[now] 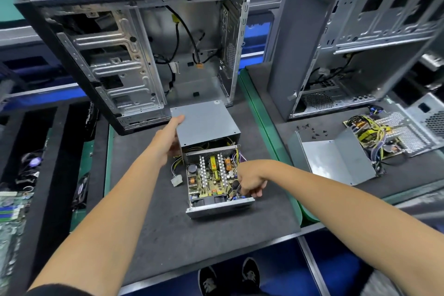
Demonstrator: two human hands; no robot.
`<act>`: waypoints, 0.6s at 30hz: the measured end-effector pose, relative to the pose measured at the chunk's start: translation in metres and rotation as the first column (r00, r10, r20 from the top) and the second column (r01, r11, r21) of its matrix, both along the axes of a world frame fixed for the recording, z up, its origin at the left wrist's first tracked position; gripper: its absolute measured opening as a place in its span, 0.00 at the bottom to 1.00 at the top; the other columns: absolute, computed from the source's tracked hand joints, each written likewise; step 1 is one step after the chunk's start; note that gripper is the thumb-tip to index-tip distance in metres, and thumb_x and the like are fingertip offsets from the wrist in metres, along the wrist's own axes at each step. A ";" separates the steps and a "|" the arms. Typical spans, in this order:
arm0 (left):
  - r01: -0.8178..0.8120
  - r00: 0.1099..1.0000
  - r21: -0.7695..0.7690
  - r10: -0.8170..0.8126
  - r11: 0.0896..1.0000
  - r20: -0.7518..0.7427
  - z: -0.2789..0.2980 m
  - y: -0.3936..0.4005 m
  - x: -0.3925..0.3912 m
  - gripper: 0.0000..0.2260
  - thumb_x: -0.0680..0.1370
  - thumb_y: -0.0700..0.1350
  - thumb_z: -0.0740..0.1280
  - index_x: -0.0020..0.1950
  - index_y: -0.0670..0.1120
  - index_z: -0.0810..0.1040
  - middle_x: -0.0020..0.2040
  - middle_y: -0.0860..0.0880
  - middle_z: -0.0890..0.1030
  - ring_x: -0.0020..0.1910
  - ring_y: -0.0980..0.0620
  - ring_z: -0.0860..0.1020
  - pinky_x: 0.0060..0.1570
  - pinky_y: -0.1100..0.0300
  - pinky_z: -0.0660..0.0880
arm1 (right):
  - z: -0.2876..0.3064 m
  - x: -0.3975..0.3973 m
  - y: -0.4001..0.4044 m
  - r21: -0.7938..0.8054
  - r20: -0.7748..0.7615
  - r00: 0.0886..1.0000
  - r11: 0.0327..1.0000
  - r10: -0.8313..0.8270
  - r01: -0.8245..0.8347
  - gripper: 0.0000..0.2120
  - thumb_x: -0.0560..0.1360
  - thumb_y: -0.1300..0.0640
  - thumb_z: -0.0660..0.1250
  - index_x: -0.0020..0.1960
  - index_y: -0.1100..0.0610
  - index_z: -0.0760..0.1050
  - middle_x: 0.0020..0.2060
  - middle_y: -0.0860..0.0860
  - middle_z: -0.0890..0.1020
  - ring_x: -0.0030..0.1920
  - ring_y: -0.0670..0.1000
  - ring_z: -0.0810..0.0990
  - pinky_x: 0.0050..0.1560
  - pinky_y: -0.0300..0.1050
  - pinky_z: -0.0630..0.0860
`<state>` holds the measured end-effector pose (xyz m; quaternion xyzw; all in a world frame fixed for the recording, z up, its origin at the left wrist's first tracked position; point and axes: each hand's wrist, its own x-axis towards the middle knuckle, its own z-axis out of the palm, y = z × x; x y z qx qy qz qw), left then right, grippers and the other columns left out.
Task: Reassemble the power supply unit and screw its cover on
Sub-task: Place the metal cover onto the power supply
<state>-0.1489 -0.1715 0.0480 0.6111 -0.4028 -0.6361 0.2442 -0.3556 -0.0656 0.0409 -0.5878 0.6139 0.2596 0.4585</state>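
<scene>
- No brand, label or writing can be read on any part; the one sticker-like patch on the far case is blurred.
- The left hand (168, 138) grasps the grey cover (204, 122) by its left edge, thumb on top, holding it tilted over the far end of the power supply unit (216, 182).
- The right hand (249, 179) is curled at the unit's right edge, fingertips down among the wires there; whether it pinches one I cannot tell.
- The unit lies between the two hands on a dark foam mat (168, 235), its circuit board open to view, a white connector (176, 180) just below the left hand.
- Beyond the left hand stands an open computer case (134, 50); beyond the right hand, a second case (348, 38).
- To the right of the right hand lie another opened supply (374, 139) and loose black screws (312, 131).
- The mat sits on a green bench surface (262, 113); a person's dark shoes (228, 276) show below the near edge.
</scene>
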 end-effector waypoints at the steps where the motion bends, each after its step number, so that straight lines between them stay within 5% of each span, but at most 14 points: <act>1: 0.000 1.000 -0.005 0.000 1.000 0.002 0.001 0.001 0.000 0.42 0.59 0.71 0.68 0.65 0.47 0.75 0.66 0.41 0.75 0.68 0.40 0.71 0.70 0.42 0.63 | 0.000 0.001 0.000 0.003 -0.004 1.000 1.000 0.007 -0.007 0.08 0.77 0.60 0.63 0.40 0.61 0.75 0.28 0.52 0.80 0.25 0.47 0.78 0.26 0.36 0.70; 4: 0.001 1.000 -0.040 -0.001 0.999 0.007 0.006 0.007 0.000 0.34 0.59 0.70 0.68 0.56 0.48 0.80 0.53 0.46 0.83 0.59 0.43 0.77 0.67 0.44 0.67 | 0.002 0.003 0.000 0.013 -0.016 0.999 1.000 0.028 -0.028 0.09 0.78 0.61 0.63 0.39 0.61 0.75 0.27 0.51 0.80 0.25 0.46 0.78 0.26 0.36 0.71; 8: -0.053 0.998 -0.129 0.056 0.990 0.025 0.013 0.011 -0.002 0.35 0.61 0.69 0.69 0.56 0.45 0.80 0.52 0.46 0.83 0.50 0.49 0.80 0.53 0.53 0.72 | 0.004 0.004 -0.001 0.043 -0.004 1.000 0.999 -0.001 0.001 0.11 0.79 0.61 0.62 0.38 0.61 0.74 0.21 0.48 0.79 0.29 0.49 0.79 0.29 0.38 0.72; 11: -0.096 0.995 -0.199 0.100 0.975 0.011 0.015 0.011 -0.003 0.25 0.67 0.64 0.71 0.51 0.44 0.79 0.47 0.44 0.84 0.43 0.48 0.78 0.44 0.56 0.71 | 0.006 0.004 0.000 0.051 0.010 1.000 0.998 -0.023 0.022 0.10 0.79 0.61 0.63 0.38 0.61 0.74 0.20 0.48 0.78 0.29 0.49 0.79 0.28 0.37 0.73; 16: -0.098 0.995 -0.265 0.100 0.959 -0.007 0.023 0.016 0.001 0.22 0.67 0.64 0.69 0.43 0.46 0.81 0.44 0.49 0.85 0.45 0.48 0.82 0.49 0.53 0.75 | 0.025 -0.012 -0.004 0.101 -0.004 0.999 0.994 -0.044 0.044 0.05 0.77 0.64 0.65 0.49 0.67 0.77 0.38 0.60 0.81 0.26 0.50 0.80 0.30 0.39 0.77; 18: -0.097 0.995 -0.280 0.096 0.955 -0.016 0.030 0.018 0.002 0.23 0.66 0.65 0.68 0.44 0.46 0.81 0.44 0.49 0.86 0.42 0.50 0.83 0.48 0.52 0.77 | 0.039 -0.031 -0.013 0.054 -0.001 0.986 0.985 -0.167 0.167 0.06 0.77 0.66 0.63 0.47 0.68 0.77 0.35 0.60 0.81 0.23 0.50 0.80 0.25 0.38 0.76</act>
